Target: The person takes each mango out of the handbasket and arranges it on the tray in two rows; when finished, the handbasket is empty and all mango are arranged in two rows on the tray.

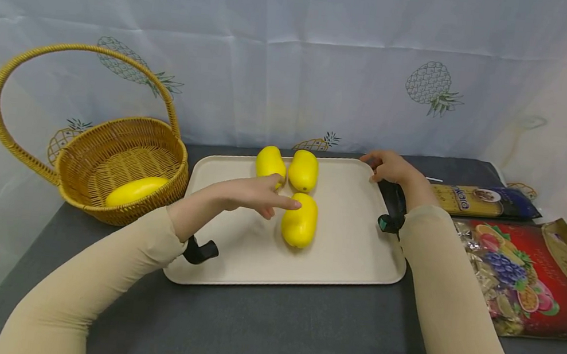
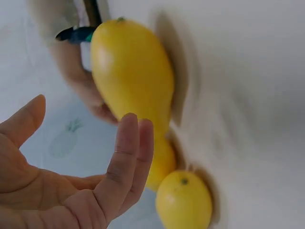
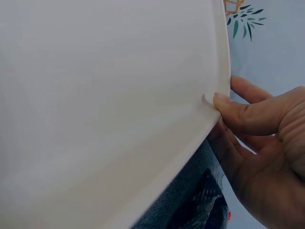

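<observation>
Three yellow mango-shaped fruits lie on a cream tray (image 1: 345, 229): a front fruit (image 1: 298, 230), a back left fruit (image 1: 268, 161) and a back right fruit (image 1: 303, 170). Over the tray my left hand (image 1: 256, 194) reaches in beside the front fruit, fingers loosely extended and holding nothing. In the left wrist view its fingers overlap the nearest fruit (image 2: 133, 71); I cannot tell whether they touch it. At the tray's far right corner, my right hand (image 1: 390, 168) pinches the rim, thumb (image 3: 238, 112) on the inside and fingers outside and beneath.
A wicker basket (image 1: 128, 120) with a tall handle stands left of the tray, one yellow fruit (image 1: 137, 190) inside. To the right lie a pasta packet (image 1: 478, 200) and a red candy bag (image 1: 537, 284). A pineapple-print curtain (image 1: 325, 77) hangs behind the dark table (image 1: 266, 337).
</observation>
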{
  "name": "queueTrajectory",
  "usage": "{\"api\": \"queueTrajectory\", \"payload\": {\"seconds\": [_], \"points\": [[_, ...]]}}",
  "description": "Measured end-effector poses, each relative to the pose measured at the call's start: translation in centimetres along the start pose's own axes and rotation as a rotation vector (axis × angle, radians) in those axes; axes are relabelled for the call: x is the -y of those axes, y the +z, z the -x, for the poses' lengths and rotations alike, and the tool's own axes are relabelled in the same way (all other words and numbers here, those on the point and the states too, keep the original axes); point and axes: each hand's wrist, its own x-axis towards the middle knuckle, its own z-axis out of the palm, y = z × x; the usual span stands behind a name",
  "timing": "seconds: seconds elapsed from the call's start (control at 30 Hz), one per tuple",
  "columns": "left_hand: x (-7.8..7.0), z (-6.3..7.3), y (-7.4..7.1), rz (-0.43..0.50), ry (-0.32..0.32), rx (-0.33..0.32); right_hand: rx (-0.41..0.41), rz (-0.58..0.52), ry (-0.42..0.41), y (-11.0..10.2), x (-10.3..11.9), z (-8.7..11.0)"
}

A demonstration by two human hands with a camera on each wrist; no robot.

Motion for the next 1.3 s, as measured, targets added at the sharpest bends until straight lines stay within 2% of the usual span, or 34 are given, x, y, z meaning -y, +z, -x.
{"api": "queueTrajectory", "payload": {"seconds": [0.2,0.37,0.53,0.73,0.87,0.97,1.13,1.3], "points": [[-0.6,2.2,-2.6,-0.021,0.015,-0.036,-0.004,-0.004,0.004,0.1,-0.1,-0.2],[-0.5,4.3,-5.1,-0.042,0.053,-0.047,0.002,0.002,0.001,0.0,-0.1,-0.2],[0.5,6.5,-8.1,-0.069,0.101,-0.053,-0.007,0.0,0.0,0.0,-0.1,-0.1],[2.8,8.7,-11.4,-0.062,0.084,-0.111,-0.012,-0.01,-0.005,0.0,-0.4,-0.3],[4.8,9.2,-13.2,-0.037,0.031,-0.177,-0.005,-0.011,-0.006,0.0,-0.5,-0.3],[6.3,9.2,-14.3,-0.032,0.002,-0.218,-0.004,-0.012,-0.005,0.0,-0.5,-0.2],[8.9,8.7,-15.8,-0.061,-0.018,-0.242,-0.001,-0.011,-0.006,0.0,-0.4,-0.1],[11.3,8.6,-17.2,-0.05,-0.05,-0.249,0.005,-0.014,-0.005,0.0,-0.3,-0.2]]}}
